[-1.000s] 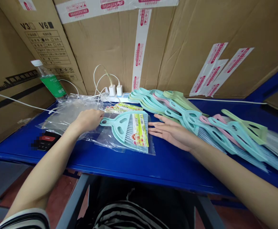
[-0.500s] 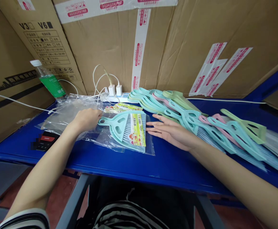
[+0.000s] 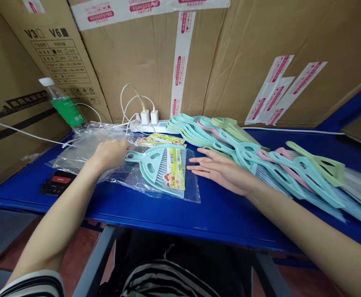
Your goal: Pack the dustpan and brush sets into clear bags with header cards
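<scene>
Crinkled clear bags (image 3: 78, 154) are lying at nine o'clock, where the left hand (image 3: 110, 156), fingers narrow, is holding the looped handle end of a smooth mint dustpan (image 3: 169, 192), which is resting mid-table with its fine-bristled brush (image 3: 162, 170) and glossy card (image 3: 174, 171). At three o'clock from it, the right hand (image 3: 219, 171) is pointing inward, fingers wide, beside slim-handled, heaped spare brushes (image 3: 279, 175). Blue table (image 3: 180, 218) is stretching to a straight near edge at six o'clock, giving moving room.
</scene>
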The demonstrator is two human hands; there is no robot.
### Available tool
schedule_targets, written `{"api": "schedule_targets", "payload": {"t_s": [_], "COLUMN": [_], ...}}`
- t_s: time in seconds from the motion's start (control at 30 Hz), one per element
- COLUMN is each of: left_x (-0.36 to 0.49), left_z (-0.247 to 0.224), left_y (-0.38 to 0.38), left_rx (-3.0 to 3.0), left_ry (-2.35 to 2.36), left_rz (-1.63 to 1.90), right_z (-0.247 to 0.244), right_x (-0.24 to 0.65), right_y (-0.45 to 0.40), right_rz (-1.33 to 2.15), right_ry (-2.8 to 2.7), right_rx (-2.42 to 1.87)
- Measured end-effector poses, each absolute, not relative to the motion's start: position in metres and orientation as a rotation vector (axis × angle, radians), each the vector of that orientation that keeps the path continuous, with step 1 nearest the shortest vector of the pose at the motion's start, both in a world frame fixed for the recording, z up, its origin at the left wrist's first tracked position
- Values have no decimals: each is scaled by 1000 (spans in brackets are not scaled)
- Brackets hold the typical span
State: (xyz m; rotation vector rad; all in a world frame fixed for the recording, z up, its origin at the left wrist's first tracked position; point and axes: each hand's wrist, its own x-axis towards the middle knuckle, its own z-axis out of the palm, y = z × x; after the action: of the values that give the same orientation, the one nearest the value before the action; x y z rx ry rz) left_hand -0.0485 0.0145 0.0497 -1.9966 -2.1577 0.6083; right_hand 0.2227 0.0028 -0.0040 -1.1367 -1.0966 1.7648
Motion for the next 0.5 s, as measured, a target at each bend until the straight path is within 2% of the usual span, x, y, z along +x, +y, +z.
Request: {"api": "schedule_targets", "payload": {"t_s": [0.5], "left_x": [-54], "left_z": [51], "left_y": [16], "left_rx": [-1944], "left_ry": [-2218], "left_rz": [543], "right_z": [-12], "right_x": [227], "right_y": [6], "right_rz": [1761], "right_ry": [-1160], "right_rx": [-1074]}}
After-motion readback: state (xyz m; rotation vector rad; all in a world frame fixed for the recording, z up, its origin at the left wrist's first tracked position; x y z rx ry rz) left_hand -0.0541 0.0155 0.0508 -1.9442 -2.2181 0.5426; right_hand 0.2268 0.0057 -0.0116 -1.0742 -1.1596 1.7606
